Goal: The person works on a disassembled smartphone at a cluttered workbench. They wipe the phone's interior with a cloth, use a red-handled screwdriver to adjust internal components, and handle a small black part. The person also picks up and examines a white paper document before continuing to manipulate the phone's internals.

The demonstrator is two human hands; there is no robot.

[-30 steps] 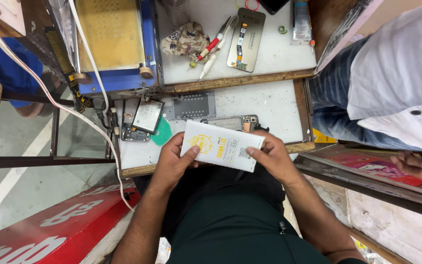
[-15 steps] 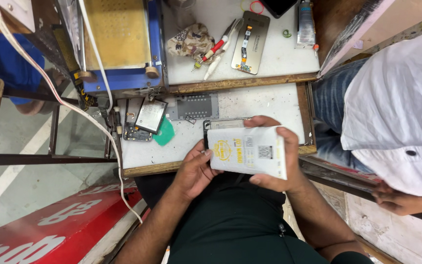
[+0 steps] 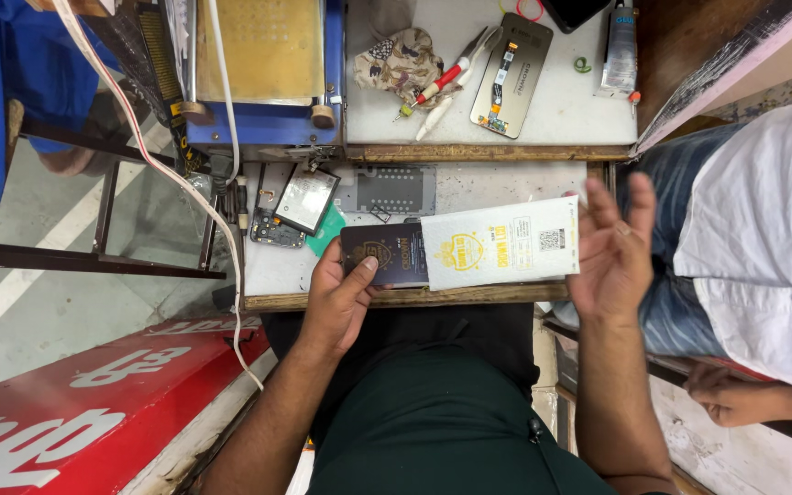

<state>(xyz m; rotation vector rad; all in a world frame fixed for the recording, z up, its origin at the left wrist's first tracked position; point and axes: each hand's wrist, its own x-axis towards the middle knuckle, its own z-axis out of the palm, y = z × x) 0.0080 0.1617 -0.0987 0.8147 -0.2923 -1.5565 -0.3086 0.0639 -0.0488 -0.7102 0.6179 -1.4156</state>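
Now | left hand (image 3: 336, 307) fingers grip dark box (image 3: 385, 254) | right hand (image 3: 611, 257) fingers spread beside white sleeve (image 3: 500, 243)

Lighting is even and fairly bright, diffuse from above; shadows under my hands are soft. My right hand (image 3: 611, 252) shows motion blur at the fingers. My left hand (image 3: 339, 298) is sharp. Wide-angle bending is visible at the frame edges. No harsh glare.

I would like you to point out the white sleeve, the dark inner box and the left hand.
White sleeve (image 3: 499, 244), head view: middle of its printed face.
Dark inner box (image 3: 392, 252), head view: exposed top face.
Left hand (image 3: 336, 301), head view: back of the hand.
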